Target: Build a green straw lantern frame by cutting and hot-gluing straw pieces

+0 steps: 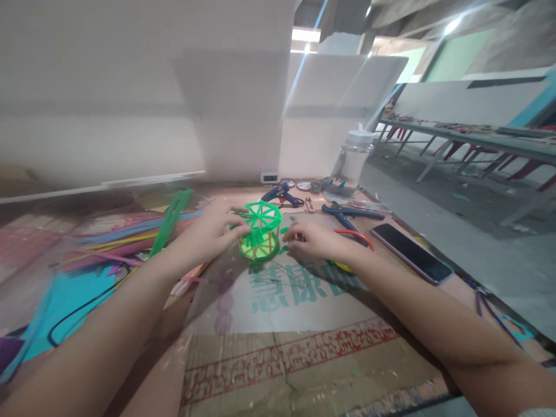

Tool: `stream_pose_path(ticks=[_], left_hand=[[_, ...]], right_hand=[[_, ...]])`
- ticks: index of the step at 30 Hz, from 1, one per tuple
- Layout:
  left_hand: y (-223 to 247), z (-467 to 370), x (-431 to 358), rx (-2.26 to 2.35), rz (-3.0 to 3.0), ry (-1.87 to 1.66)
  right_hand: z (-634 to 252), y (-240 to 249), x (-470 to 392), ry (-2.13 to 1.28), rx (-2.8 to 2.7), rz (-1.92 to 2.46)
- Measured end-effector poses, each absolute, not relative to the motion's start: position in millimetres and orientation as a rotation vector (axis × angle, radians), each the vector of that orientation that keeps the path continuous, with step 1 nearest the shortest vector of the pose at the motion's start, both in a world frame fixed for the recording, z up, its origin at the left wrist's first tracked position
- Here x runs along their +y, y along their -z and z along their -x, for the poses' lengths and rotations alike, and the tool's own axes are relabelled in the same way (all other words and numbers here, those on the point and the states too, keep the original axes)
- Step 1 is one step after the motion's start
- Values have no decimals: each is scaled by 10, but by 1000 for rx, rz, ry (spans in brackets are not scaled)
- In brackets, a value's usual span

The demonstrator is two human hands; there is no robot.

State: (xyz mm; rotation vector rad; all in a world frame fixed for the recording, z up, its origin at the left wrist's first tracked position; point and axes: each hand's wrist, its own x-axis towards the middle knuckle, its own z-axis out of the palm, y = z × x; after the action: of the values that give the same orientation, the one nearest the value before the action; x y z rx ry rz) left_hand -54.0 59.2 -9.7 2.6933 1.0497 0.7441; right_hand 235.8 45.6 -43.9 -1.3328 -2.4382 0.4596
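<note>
A small round green frame (263, 217) with a spoked top and a yellow-green base stands upright on the printed sheet in the middle of the table. My left hand (221, 227) is at its left side, thumb and fingers closed on the frame's upper rim. To the right of the frame is my right hand (305, 237), its fingers curled close above the sheet beside small green pieces (283, 230). Whether anything is pinched between those fingertips is too small to make out.
Colourful strips (130, 234) lie at the left. Behind the frame are a glue gun (282, 195) and a water bottle (351, 165). Blue-handled pliers (347, 214) and a phone (412, 253) lie at the right, near the table's edge.
</note>
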Motion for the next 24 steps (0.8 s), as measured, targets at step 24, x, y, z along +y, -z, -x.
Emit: stream_pose_path(ticks=[24], left_hand=[[13,177,139,808,-2755,-1177]], right_hand=[[-1968,192,-7,-1493,-1509,823]])
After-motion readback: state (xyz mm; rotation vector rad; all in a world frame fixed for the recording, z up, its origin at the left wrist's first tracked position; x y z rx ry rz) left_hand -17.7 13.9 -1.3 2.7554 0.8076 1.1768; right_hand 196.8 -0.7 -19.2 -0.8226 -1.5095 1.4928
